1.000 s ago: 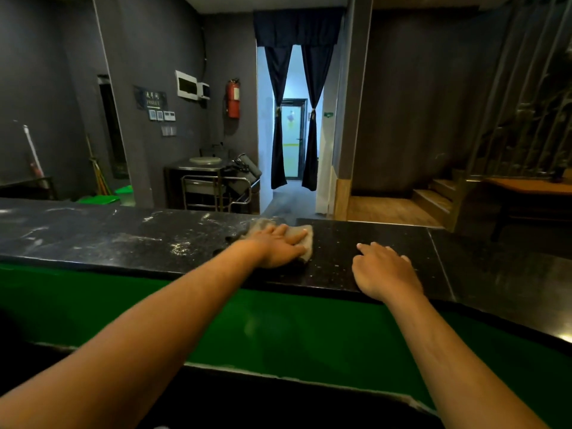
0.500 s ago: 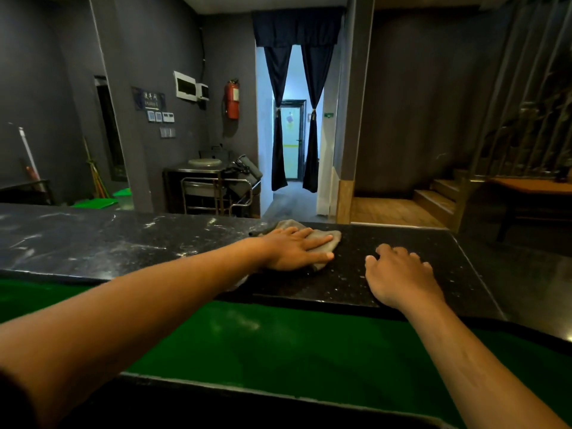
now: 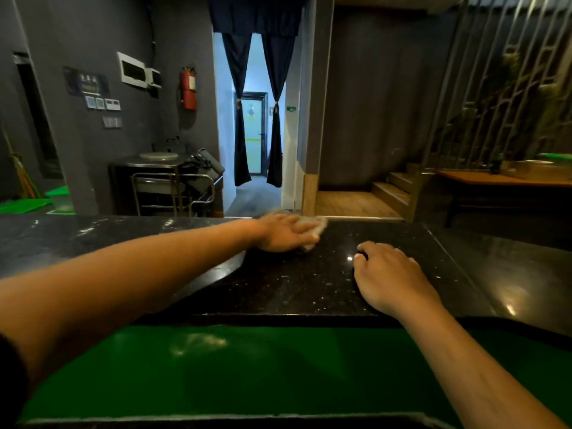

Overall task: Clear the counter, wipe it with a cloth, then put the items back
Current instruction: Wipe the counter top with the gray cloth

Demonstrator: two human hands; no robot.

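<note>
A black speckled stone counter (image 3: 309, 283) runs across the view. My left hand (image 3: 283, 232) lies flat on a grey cloth (image 3: 320, 223) near the counter's far edge, fingers stretched out and pressing it down. Most of the cloth is hidden under the hand. My right hand (image 3: 388, 275) rests palm down on the counter to the right of the cloth, fingers lightly bent, holding nothing.
A green surface (image 3: 247, 366) lies below the counter's near edge. The counter's left part (image 3: 77, 230) shows pale smears. Beyond it stand a metal trolley (image 3: 167, 187), a curtained doorway (image 3: 257, 119), wooden steps (image 3: 393, 190) and a wooden table (image 3: 507, 181).
My left hand has slid the cloth to the right and toward the far edge of the counter. The right hand has stayed resting on the counter.
</note>
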